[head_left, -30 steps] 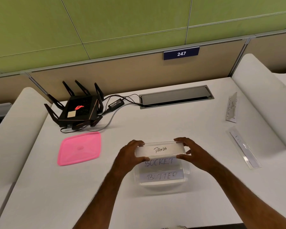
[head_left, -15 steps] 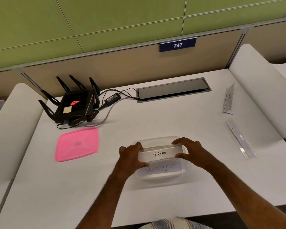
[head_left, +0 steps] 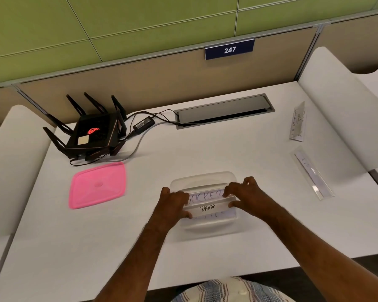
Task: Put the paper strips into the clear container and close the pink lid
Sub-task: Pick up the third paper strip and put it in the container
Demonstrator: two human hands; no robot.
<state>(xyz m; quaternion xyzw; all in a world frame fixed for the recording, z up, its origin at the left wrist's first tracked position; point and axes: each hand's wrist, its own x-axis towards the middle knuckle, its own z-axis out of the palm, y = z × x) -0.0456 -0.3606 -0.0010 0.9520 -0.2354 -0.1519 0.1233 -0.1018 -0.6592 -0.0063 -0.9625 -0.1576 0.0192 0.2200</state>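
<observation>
The clear container [head_left: 202, 179] sits open on the white desk in front of me. A strip marked PANDA [head_left: 208, 209] is held low inside it, my left hand [head_left: 175, 205] pinching its left end and my right hand [head_left: 247, 196] its right end. Under it lie a strip reading SOCKET [head_left: 203, 196] and a third one, mostly hidden. The pink lid [head_left: 97, 185] rests flat on the desk to the left of the container. Two more strips lie at the right: one [head_left: 297, 122] farther back, one [head_left: 313, 173] nearer.
A black router [head_left: 92, 136] with antennas and cables [head_left: 138, 147] stands at the back left, just behind the lid. A grey cable hatch [head_left: 225, 111] is set into the desk's back. White curved dividers [head_left: 336, 105] rise at both sides.
Both hands have lowered the PANDA strip from the container's back rim down into it and toward me, so it now covers the near strip. My head has moved and shifted the view.
</observation>
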